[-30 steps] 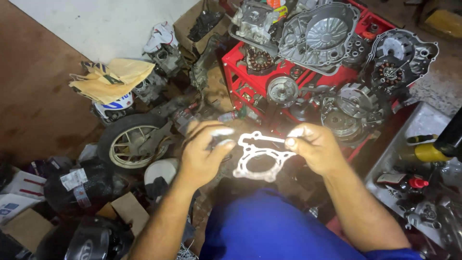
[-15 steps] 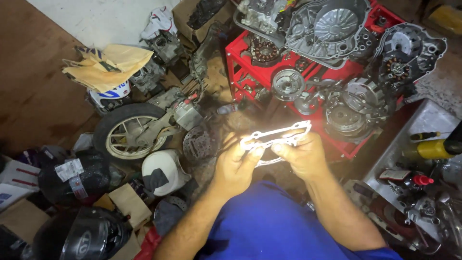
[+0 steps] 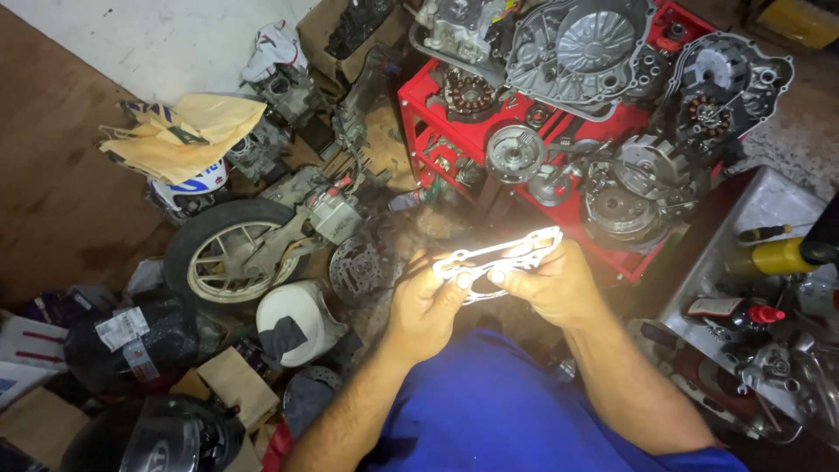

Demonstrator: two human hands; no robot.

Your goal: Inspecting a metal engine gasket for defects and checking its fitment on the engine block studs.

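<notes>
So, far left: dark bagged tyre with a white label (image 3: 131, 345) on the floor, black glossy helmet (image 3: 153, 437) below it at the bottom edge. Above them a crumpled yellow cloth (image 3: 188, 131) draped over engine parts. Next right, a small spoked motorcycle wheel with black tyre (image 3: 229, 252), and just below it a white rounded plastic cover (image 3: 297, 319).

Centre: left hand (image 3: 424, 306) and right hand (image 3: 551, 284) both closed on a thin pale flat metal gasket with cut-out holes (image 3: 502, 258). Left thumb and fingers pinch its lower left end, right fingers pinch the middle and right part. Gasket is held in the air, tilted up to the right, brightly lit, above the blue-clothed lap (image 3: 489, 411).

Behind the hands: red metal rack (image 3: 419, 114) loaded with grey engine covers, the big round finned casing (image 3: 581, 44) on top.

Right: grey metal tray (image 3: 769, 205) with a yellow-handled screwdriver (image 3: 778, 258) and a red-capped can (image 3: 743, 310), well apart from the hands
</notes>
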